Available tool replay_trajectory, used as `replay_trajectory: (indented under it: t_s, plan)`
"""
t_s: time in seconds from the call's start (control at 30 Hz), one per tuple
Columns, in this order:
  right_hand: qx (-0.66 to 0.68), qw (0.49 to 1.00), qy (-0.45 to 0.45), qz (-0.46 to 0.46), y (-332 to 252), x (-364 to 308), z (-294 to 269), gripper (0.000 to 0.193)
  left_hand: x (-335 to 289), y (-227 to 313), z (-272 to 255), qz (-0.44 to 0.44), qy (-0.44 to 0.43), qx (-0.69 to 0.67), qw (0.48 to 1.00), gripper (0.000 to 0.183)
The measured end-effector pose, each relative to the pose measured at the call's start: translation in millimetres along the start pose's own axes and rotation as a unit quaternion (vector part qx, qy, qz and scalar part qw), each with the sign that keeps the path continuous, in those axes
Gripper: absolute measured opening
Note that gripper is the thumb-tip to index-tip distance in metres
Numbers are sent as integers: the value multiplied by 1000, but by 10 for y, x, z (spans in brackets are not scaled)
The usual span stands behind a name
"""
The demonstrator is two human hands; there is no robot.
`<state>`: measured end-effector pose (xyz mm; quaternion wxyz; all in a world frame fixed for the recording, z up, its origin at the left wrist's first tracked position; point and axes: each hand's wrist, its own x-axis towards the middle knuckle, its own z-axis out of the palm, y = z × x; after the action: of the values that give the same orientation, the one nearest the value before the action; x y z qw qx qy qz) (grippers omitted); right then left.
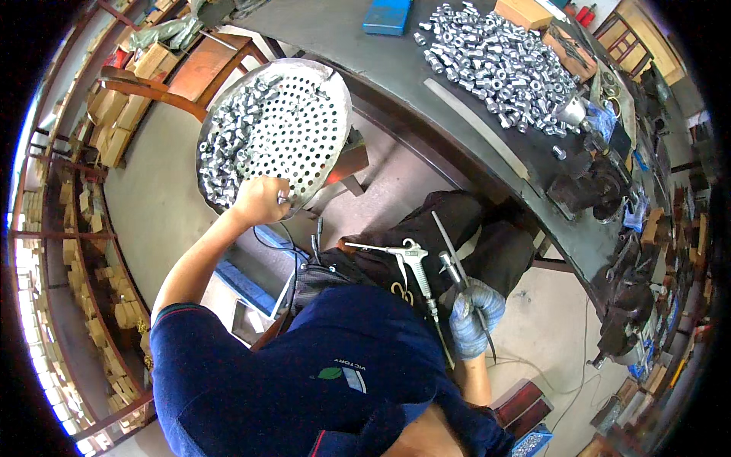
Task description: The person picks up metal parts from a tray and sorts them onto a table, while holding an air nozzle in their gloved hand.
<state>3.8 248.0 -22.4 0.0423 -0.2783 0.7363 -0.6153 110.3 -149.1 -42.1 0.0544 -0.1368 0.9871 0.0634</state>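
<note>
My bare left hand (261, 199) is closed at the near rim of a round perforated metal pan (293, 126). A small shiny metal fitting (282, 197) shows at its fingers. Many similar fittings (232, 137) lie along the pan's left side. My right hand (478, 314), in a grey-blue glove, is closed around a long thin metal rod (448, 236) with a tapered end. A cylindrical metal fitting (451, 266) sticks up from the same grip. Beside that hand, an air blow gun (413, 263) lies across my lap, its nozzle pointing left.
A large pile of metal fittings (495, 65) covers part of the dark workbench (335, 27), with a flat metal strip (476, 126) along its near edge. A bench vise (590, 183) stands at right. Left are a wooden chair (209, 72) and a blue crate (255, 286); a hose trails on the floor.
</note>
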Motion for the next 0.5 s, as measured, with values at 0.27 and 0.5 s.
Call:
replay_trajectory:
  t_s: [0.27, 0.5]
  plan:
    - [26, 999, -13, -15, 73, 5, 10, 27, 42, 149, -103, -37, 25, 11, 999, 17]
    - [-37, 997, -13, -59, -86, 171, 8, 21, 278, 935, -667, -51, -131, -668, 730, 22]
